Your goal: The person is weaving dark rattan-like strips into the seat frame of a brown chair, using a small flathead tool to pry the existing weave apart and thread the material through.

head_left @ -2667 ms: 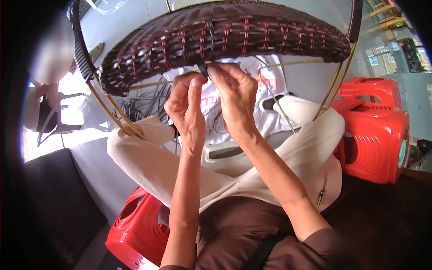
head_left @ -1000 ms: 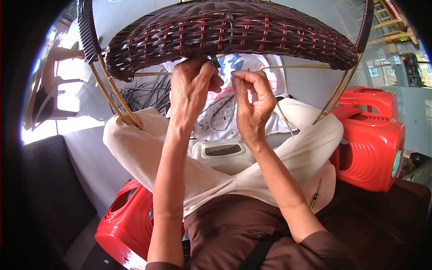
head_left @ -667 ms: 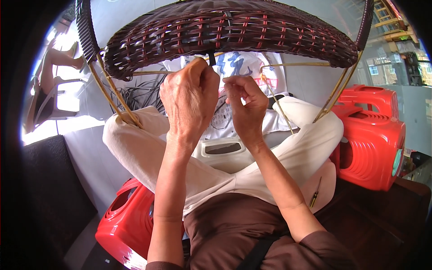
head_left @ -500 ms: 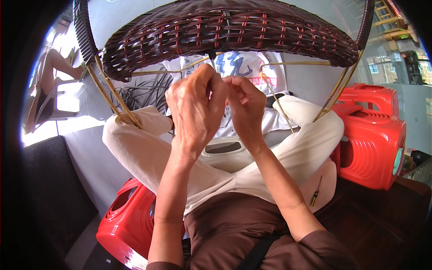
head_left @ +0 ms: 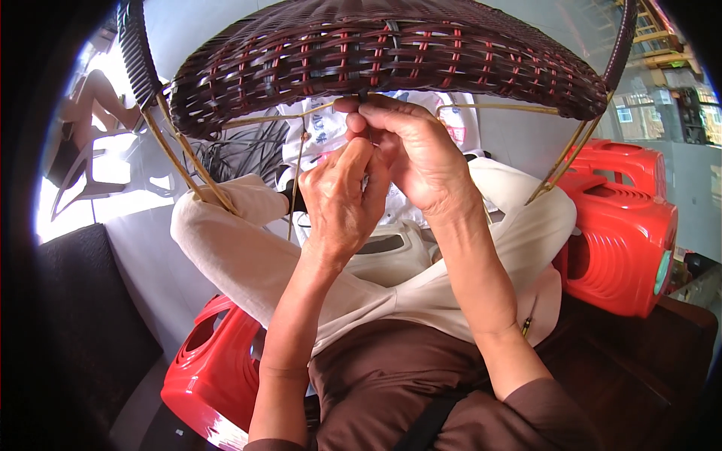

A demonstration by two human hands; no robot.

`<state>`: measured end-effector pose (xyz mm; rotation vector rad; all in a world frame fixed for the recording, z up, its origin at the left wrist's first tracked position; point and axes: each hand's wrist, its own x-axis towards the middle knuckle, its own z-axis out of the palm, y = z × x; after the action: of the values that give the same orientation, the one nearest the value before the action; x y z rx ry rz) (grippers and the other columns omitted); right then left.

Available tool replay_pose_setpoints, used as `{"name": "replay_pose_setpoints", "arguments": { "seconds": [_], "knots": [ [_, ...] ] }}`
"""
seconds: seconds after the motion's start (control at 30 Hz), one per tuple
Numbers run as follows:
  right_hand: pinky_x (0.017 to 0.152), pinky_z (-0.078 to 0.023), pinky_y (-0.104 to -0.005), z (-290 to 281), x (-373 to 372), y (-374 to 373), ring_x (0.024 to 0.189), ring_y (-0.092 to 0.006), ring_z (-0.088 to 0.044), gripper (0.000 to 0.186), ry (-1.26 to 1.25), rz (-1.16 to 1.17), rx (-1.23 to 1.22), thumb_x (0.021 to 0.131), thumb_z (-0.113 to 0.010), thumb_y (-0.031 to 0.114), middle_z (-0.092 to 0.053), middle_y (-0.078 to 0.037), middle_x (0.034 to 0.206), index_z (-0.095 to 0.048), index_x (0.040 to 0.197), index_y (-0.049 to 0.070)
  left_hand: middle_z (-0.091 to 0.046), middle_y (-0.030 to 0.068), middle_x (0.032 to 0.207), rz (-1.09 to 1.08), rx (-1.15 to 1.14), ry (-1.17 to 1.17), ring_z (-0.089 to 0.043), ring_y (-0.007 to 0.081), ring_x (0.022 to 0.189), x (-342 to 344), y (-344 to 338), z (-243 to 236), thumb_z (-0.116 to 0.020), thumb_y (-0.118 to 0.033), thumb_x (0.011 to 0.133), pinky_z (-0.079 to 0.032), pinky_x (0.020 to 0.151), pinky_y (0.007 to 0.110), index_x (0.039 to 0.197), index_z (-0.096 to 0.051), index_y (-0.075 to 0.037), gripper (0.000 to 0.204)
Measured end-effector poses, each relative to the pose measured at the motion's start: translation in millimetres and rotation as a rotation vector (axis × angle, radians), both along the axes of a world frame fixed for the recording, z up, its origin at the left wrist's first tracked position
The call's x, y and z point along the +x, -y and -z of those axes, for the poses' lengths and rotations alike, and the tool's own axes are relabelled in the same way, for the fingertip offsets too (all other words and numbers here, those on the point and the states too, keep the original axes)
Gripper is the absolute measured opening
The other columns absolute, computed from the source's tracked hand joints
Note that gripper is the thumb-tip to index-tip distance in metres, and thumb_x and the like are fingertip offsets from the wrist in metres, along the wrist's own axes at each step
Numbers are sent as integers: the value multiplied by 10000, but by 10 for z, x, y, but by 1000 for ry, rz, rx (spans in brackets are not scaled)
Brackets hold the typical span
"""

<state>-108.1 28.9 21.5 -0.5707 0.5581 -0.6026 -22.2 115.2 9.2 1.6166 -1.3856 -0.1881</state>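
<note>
A dark brown and red woven wicker piece (head_left: 383, 56) spans the top of the view on a frame of thin cane poles (head_left: 167, 156), which come down to my cream-trousered knees (head_left: 226, 244). My right hand (head_left: 417, 154) is raised under its lower edge, fingers curled closed at a short dark strip (head_left: 362, 98) hanging there. Just below, my left hand (head_left: 342, 195) is closed in a pinch; what lies between its fingertips is too hidden to tell. Behind both hands lie a white printed sack (head_left: 459, 131) and a pale plastic piece with an oblong opening (head_left: 361, 267).
Red plastic stools stand at right (head_left: 617, 252) and lower left (head_left: 203, 387). Loose dark strips (head_left: 233, 158) lie left of the sack. A yellow-handled screwdriver (head_left: 527, 327) rests by my right thigh. At far left are another person's bare leg (head_left: 105, 98) and a dark mat (head_left: 90, 301).
My right hand has risen to the woven edge and reaches further left. My left hand has dropped from that edge to below the right fingertips.
</note>
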Motion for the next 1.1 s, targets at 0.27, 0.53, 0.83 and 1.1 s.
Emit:
{"name": "replay_pose_setpoints", "arguments": {
  "seconds": [0.27,0.53,0.83,1.1],
  "knots": [
    [428,-218,-208,-92,26,4,481,-24,-278,224,-181,19,-154,882,-432,82,-367,55,602,-617,884,-43,-637,119,803,59,-323,122,-624,225,728,366,-51,-464,-709,31,723,-501,639,307,903,-673,19,183],
    [507,-344,-262,331,301,160,527,-84,-434,187,-300,281,-576,850,-475,46,-526,-4,610,-657,839,1,-530,103,1333,185,48,769,-522,287,1207,647,577,-754,-816,-44,599,-391,1031,420,1422,-416,-197,928],
    [479,-336,-283,478,458,114,493,-98,-391,177,-450,614,-965,845,-446,14,-495,-22,575,-592,748,-14,-591,72,1116,62,-80,897,-572,236,1047,672,635,-545,-811,-147,661,-418,858,382,1334,-484,-157,748],
    [500,-388,-311,211,187,-178,484,-150,-472,215,-465,374,-750,836,-414,46,-511,-107,551,-535,679,-38,-584,33,1093,11,-63,940,-572,214,1034,676,672,-525,-855,-162,566,-419,804,377,1326,-473,-219,852]
  ]
}}
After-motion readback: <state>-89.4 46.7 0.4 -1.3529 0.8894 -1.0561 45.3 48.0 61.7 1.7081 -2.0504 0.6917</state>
